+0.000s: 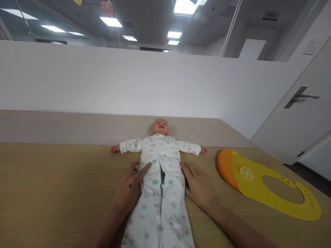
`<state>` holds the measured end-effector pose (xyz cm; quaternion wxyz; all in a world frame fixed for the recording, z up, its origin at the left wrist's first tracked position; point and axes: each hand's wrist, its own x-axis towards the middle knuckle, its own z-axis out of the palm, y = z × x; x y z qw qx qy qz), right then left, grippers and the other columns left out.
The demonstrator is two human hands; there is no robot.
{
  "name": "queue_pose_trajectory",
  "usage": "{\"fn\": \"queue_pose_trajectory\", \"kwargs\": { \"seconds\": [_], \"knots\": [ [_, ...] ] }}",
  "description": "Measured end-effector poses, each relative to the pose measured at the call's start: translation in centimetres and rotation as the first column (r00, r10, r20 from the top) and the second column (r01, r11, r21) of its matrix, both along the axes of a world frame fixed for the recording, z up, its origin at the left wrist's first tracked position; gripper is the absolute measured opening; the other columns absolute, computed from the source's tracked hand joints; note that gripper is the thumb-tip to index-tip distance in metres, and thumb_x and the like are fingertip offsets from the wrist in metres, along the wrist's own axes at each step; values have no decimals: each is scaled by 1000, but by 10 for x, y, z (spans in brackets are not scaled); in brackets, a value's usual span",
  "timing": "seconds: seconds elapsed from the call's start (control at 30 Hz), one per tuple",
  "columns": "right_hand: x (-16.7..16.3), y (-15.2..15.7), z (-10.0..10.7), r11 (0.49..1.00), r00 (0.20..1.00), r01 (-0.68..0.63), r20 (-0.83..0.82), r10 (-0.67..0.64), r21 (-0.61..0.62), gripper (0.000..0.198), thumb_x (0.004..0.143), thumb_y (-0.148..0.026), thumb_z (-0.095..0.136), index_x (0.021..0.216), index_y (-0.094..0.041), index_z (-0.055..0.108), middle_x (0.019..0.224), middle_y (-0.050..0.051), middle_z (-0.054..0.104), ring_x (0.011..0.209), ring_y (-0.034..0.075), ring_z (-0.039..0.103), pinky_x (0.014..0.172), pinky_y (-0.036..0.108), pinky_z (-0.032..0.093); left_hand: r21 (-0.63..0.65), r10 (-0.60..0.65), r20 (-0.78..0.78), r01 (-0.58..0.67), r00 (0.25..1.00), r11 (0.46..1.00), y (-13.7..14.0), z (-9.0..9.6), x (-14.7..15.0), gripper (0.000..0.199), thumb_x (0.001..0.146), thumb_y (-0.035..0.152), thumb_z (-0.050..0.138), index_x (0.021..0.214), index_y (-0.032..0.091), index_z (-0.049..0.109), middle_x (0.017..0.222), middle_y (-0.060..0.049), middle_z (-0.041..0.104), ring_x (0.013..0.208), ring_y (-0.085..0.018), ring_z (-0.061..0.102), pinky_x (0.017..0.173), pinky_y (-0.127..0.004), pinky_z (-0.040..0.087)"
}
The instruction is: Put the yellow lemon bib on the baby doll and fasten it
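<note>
A baby doll [159, 126] lies on its back with its arms spread out to both sides. It wears a white printed top [157, 148] and matching white printed trousers [170, 203]. Between the lower edges of the top there is a narrow dark gap. At the doll's waist, on the left side, my left hand [130, 182] touches the clothing, one finger stretched over the top's hem and the others apart. Against the opposite side of the waist rests my right hand [195, 181], its fingers extended and pointing toward the doll's arm. Some fingertips are hidden by cloth.
A yellow bib [261, 168] with an orange pocket lies to the right on the wooden table [64, 193]. Behind the doll runs a greyish strip [64, 127] up to a white partition [116, 82]. A door with a metal handle [300, 97] stands at right.
</note>
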<state>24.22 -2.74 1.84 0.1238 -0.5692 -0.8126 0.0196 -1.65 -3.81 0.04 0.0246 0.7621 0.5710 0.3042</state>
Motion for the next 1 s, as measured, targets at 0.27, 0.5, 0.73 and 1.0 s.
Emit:
{"fn": "queue_pose_trajectory", "kwargs": {
  "seconds": [0.27, 0.5, 0.73, 1.0],
  "knots": [
    [3, -3, -12, 920, 934, -353, 2, 358, 170, 72, 79, -8, 46, 145, -31, 28, 155, 5, 17, 139, 25, 28, 105, 44, 39, 45, -37, 58, 34, 998, 998, 3, -3, -2, 58, 74, 1, 35, 117, 28, 65, 128, -9, 49, 107, -22, 55, 85, -37, 53],
    [9, -21, -29, 966, 950, -254, -173, 260, 56, 69, 78, -6, 40, 145, -20, 30, 155, 10, 16, 137, 21, 32, 106, 37, 41, 51, -78, 266, 67, 961, 996, 2, -6, -6, 50, 66, 2, 37, 93, 23, 74, 118, -6, 57, 94, -17, 59, 84, -32, 52],
    [69, -55, -34, 998, 979, 0, -205, 12, 59, 48, 86, -22, 40, 134, -16, 45, 140, 11, 46, 129, 20, 45, 107, 41, 41, -35, 132, 493, -132, 860, 991, 10, -10, -6, 31, 82, 28, 42, 101, 21, 66, 109, -6, 60, 101, -21, 57, 91, -37, 47],
    [172, -106, -58, 894, 894, 441, -127, -429, 85, 56, 86, -49, 39, 126, -12, 52, 134, 15, 52, 123, 28, 51, 107, 46, 40, -223, 281, 572, -183, 770, 957, 25, -21, -8, 34, 75, 35, 44, 100, 17, 60, 101, -8, 64, 96, -24, 59, 92, -42, 46]
  ]
}}
